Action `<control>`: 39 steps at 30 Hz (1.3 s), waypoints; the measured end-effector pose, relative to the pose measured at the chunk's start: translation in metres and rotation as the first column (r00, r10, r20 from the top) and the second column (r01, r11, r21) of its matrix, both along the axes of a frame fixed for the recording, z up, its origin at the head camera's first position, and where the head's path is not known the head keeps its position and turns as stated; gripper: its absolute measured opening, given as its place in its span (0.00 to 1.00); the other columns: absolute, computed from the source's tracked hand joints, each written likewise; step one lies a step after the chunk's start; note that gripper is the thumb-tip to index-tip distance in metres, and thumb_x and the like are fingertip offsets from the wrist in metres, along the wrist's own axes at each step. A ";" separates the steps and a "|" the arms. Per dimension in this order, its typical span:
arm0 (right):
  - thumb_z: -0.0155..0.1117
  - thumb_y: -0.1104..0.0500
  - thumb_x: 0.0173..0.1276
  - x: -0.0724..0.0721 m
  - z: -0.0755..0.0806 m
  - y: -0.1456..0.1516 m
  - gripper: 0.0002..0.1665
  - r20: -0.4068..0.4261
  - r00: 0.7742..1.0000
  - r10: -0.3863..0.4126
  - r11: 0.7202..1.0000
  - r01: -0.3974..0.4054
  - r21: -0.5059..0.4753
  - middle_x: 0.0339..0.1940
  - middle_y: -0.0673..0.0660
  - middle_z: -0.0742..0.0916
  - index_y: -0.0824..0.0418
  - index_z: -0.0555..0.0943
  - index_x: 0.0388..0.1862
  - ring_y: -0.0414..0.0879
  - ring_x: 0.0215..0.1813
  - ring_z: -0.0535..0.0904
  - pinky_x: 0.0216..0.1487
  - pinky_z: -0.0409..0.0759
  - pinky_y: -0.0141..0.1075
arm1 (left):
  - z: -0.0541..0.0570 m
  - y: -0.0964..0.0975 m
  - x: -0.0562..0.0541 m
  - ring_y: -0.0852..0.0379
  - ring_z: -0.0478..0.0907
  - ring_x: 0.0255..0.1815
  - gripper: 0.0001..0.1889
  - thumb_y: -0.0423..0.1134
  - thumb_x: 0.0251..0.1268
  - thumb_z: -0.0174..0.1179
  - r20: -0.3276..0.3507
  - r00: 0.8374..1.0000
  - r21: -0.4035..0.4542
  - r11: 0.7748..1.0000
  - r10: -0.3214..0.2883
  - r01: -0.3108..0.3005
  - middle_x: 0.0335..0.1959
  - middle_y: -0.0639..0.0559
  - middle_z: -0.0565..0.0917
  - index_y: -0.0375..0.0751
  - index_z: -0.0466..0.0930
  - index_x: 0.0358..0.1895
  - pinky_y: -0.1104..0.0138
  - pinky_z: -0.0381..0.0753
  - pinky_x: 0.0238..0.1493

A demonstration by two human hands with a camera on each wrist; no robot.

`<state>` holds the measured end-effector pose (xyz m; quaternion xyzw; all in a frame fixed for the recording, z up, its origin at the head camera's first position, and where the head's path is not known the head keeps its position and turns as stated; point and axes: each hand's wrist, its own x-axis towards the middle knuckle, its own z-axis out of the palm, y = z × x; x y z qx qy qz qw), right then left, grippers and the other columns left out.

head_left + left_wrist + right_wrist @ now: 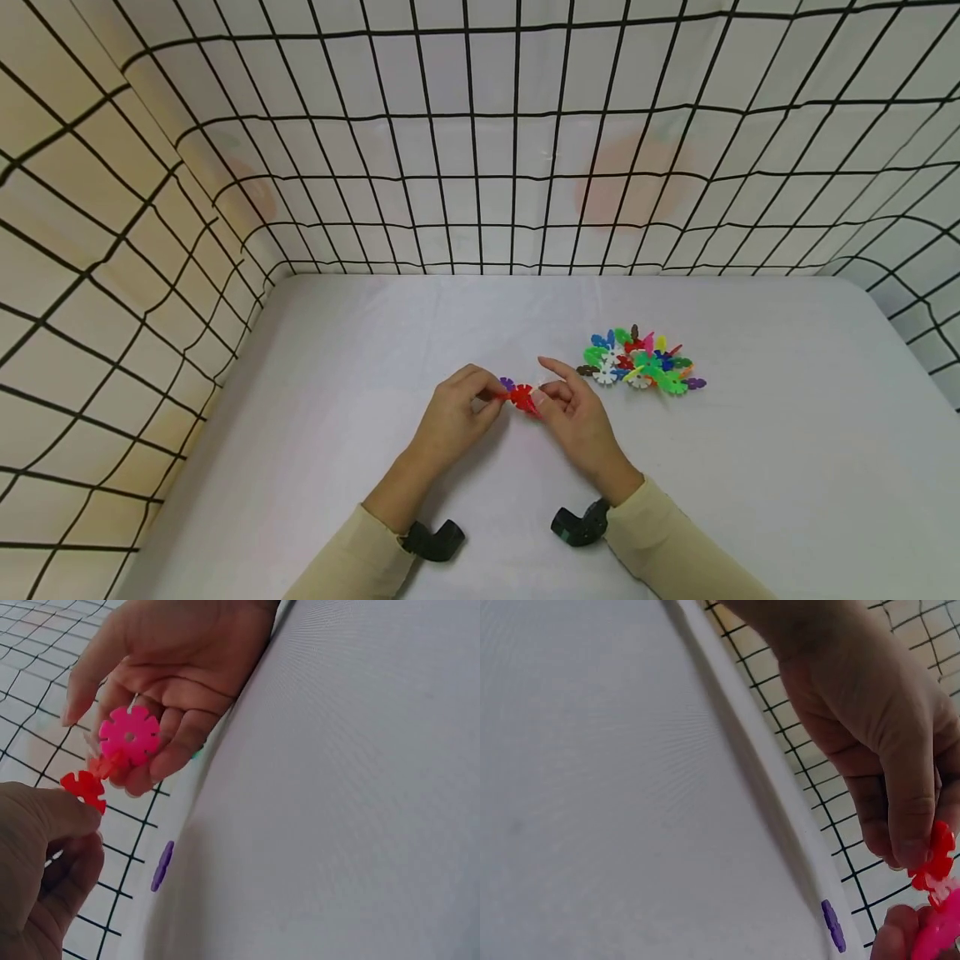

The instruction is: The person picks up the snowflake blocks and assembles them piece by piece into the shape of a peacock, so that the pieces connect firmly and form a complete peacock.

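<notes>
My left hand (455, 417) pinches a red notched snowflake disc (84, 789) between thumb and fingers. Facing it, my right hand (579, 417) holds a bright pink snowflake disc (130, 736) at its curled fingers, while one finger sticks out away from the pieces. Another red disc (109, 763) and a pale, clear-looking piece lie between the two, overlapping the pink disc in the left wrist view. The hands are close together above the table. Beyond them, a purple snowflake disc (507, 384) is partly hidden by the fingers in the head view.
A heap of mixed-colour snowflake discs (637, 362) lies on the white table (375, 333), right of the hands. Black wire mesh (517, 117) rises along the back and sides. Black curved mounts (435, 540) sit at both wrists.
</notes>
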<state>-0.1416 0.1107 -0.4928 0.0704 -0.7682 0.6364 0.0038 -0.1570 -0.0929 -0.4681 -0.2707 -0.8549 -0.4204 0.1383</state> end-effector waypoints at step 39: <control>0.64 0.70 0.69 -0.002 0.002 -0.002 0.28 0.112 0.992 -0.065 0.996 0.071 -0.051 0.63 0.63 0.79 0.60 0.76 0.68 0.45 0.53 0.83 0.52 0.83 0.23 | -0.020 0.008 0.000 0.35 0.61 0.74 0.18 0.50 0.68 0.66 0.194 0.964 -0.354 0.929 0.182 -0.104 0.73 0.44 0.73 0.51 0.84 0.58 0.38 0.66 0.67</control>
